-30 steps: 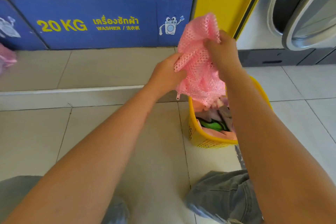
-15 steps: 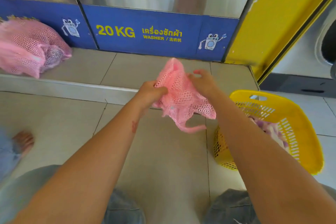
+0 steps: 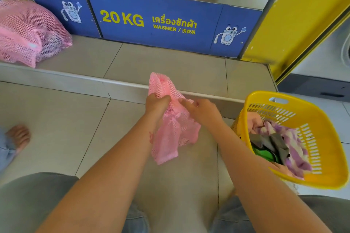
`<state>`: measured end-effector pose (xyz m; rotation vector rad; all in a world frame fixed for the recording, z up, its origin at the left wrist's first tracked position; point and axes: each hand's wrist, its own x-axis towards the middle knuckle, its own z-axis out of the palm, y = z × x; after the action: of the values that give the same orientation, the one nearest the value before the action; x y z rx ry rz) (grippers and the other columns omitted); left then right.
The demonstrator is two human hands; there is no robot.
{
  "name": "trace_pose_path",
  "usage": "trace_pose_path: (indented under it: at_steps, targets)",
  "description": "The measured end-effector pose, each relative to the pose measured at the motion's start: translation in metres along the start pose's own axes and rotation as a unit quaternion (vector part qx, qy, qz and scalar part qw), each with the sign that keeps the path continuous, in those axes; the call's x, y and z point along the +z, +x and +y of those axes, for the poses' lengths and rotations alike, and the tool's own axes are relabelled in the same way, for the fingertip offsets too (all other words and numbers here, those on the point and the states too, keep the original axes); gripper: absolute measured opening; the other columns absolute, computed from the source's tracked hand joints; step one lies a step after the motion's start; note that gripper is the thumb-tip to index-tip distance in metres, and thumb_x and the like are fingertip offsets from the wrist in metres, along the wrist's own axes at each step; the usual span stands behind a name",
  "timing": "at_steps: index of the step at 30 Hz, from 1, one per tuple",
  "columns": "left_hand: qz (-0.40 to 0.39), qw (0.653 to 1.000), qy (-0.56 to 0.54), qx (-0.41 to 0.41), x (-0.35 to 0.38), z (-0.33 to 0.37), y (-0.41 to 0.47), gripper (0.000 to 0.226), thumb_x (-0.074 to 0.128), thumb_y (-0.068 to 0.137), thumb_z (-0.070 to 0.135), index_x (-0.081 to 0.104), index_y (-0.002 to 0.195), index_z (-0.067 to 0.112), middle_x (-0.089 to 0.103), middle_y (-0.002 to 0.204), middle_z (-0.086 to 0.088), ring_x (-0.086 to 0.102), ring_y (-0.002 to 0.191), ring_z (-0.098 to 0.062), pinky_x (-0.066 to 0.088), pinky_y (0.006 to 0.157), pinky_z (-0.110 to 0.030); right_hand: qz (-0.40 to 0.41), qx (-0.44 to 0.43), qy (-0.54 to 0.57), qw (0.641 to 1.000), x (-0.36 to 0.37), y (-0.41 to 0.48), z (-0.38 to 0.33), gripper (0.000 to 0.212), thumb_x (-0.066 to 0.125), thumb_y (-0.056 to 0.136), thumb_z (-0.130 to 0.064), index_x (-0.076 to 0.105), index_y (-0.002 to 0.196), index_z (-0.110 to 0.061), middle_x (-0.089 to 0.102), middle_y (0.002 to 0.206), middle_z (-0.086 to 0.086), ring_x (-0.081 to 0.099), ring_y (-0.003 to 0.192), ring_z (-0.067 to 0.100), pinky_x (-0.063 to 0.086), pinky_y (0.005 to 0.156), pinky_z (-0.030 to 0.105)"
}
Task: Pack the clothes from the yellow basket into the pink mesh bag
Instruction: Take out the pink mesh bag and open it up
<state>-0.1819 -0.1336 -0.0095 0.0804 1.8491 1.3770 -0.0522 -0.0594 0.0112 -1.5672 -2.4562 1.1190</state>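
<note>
1. Centre frame: left hand (image 3: 157,105) fist-clenched on the bunched pink mesh bag (image 3: 171,123); right hand (image 3: 200,108) pinches its netting, fingers pressed together. Bag hangs limp above the tiled floor (image 3: 56,119).
2. Right: yellow basket (image 3: 320,138) tilted, holding clothes (image 3: 278,143).
3. Upper left, on the step: a filled pink mesh bag (image 3: 28,32) beside the blue washer panel (image 3: 161,22).

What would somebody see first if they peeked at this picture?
Probably the pink mesh bag, limp and crumpled, gripped in the middle by the left hand and right hand. Next, the bright yellow basket at the right, tipped and full of clothes. Then the blue washer panel reading 20 KG behind, and a stuffed pink mesh bag on the step at far left.
</note>
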Motion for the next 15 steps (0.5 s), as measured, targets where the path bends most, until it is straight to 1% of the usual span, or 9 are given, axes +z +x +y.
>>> trace_pose_path:
  at_steps: [1, 2, 4, 6, 7, 9, 11, 13, 15]
  targets:
    - [0.001, 1.000, -0.006, 0.000, 0.000, -0.001, 0.001, 0.061, 0.066, 0.078, 0.015, 0.060, 0.137, 0.004, 0.071, 0.127, -0.020, 0.072, 0.110, -0.039, 0.060, 0.097, -0.054, -0.035, 0.010, -0.006, 0.999, 0.004, -0.001, 0.000, 0.065, 0.046, 0.083, -0.073, 0.059, 0.076, -0.010, 0.071, 0.082, 0.013, 0.068, 0.079, 0.029, 0.053, 0.077, 0.035]
    - [0.001, 1.000, -0.013, 0.000, 0.000, -0.004, 0.005, 0.074, 0.066, 0.071, 0.020, 0.055, 0.143, 0.006, 0.067, 0.134, -0.019, 0.070, 0.116, -0.039, 0.058, 0.100, -0.055, -0.058, 0.016, 0.001, 0.998, 0.007, -0.002, -0.001, 0.066, 0.047, 0.086, -0.070, 0.065, 0.089, -0.007, 0.072, 0.089, 0.014, 0.068, 0.085, 0.028, 0.052, 0.081, 0.037]
    - [-0.006, 0.999, -0.039, 0.003, 0.002, -0.012, 0.018, 0.089, 0.065, 0.063, 0.025, 0.049, 0.149, 0.008, 0.062, 0.143, -0.019, 0.065, 0.124, -0.041, 0.055, 0.104, -0.057, -0.070, 0.029, 0.092, 0.993, 0.011, -0.003, -0.003, 0.062, 0.053, 0.089, -0.059, 0.061, 0.116, -0.004, 0.068, 0.107, 0.010, 0.066, 0.092, 0.025, 0.051, 0.087, 0.037]
    - [-0.022, 0.999, -0.040, -0.003, 0.001, -0.010, 0.012, 0.090, 0.069, 0.063, 0.025, 0.048, 0.149, 0.008, 0.062, 0.143, -0.019, 0.065, 0.123, -0.041, 0.054, 0.105, -0.058, -0.047, 0.047, 0.206, 0.976, 0.013, -0.002, -0.007, 0.057, 0.064, 0.088, -0.045, 0.051, 0.129, -0.008, 0.060, 0.123, 0.007, 0.063, 0.096, 0.021, 0.052, 0.090, 0.037]
    - [-0.027, 0.999, -0.038, -0.006, 0.001, -0.005, 0.002, 0.085, 0.072, 0.067, 0.023, 0.050, 0.148, 0.008, 0.064, 0.140, -0.018, 0.067, 0.121, -0.040, 0.055, 0.104, -0.057, -0.031, 0.055, 0.238, 0.969, 0.013, 0.001, -0.009, 0.052, 0.068, 0.087, -0.038, 0.050, 0.127, -0.010, 0.058, 0.123, 0.006, 0.062, 0.092, 0.019, 0.053, 0.088, 0.038]
    - [-0.039, 0.999, -0.026, -0.001, -0.001, -0.004, -0.003, 0.061, 0.074, 0.082, 0.015, 0.057, 0.140, 0.008, 0.070, 0.130, -0.016, 0.071, 0.113, -0.037, 0.057, 0.101, -0.055, 0.007, 0.049, 0.251, 0.967, 0.011, 0.007, -0.009, 0.034, 0.071, 0.086, -0.025, 0.050, 0.112, -0.015, 0.061, 0.115, 0.007, 0.062, 0.081, 0.019, 0.057, 0.083, 0.041]
    - [-0.054, 0.998, -0.014, 0.018, -0.005, -0.003, -0.006, 0.046, 0.070, 0.093, 0.012, 0.060, 0.137, 0.009, 0.072, 0.128, -0.015, 0.072, 0.111, -0.035, 0.058, 0.101, -0.053, 0.043, 0.023, 0.237, 0.970, 0.005, 0.012, -0.008, 0.024, 0.068, 0.088, -0.020, 0.050, 0.102, -0.018, 0.063, 0.106, 0.007, 0.060, 0.073, 0.020, 0.057, 0.070, 0.039]
    - [-0.080, 0.996, 0.027, 0.038, -0.013, -0.004, -0.007, 0.042, 0.068, 0.099, 0.020, 0.059, 0.138, 0.009, 0.069, 0.134, -0.013, 0.069, 0.119, -0.035, 0.054, 0.106, -0.052, 0.078, -0.009, 0.216, 0.973, -0.005, 0.015, -0.008, 0.018, 0.064, 0.091, -0.020, 0.049, 0.100, -0.019, 0.061, 0.094, 0.002, 0.056, 0.064, 0.016, 0.046, 0.054, 0.029]
    - [-0.124, 0.980, 0.148, 0.039, -0.022, -0.008, -0.005, 0.057, 0.060, 0.102, 0.042, 0.051, 0.148, 0.008, 0.059, 0.149, -0.014, 0.060, 0.132, -0.036, 0.050, 0.111, -0.049, 0.101, -0.031, 0.198, 0.974, -0.017, 0.020, -0.006, 0.014, 0.061, 0.093, -0.020, 0.050, 0.100, -0.020, 0.060, 0.083, 0.000, 0.059, 0.063, 0.018, 0.039, 0.049, 0.026]
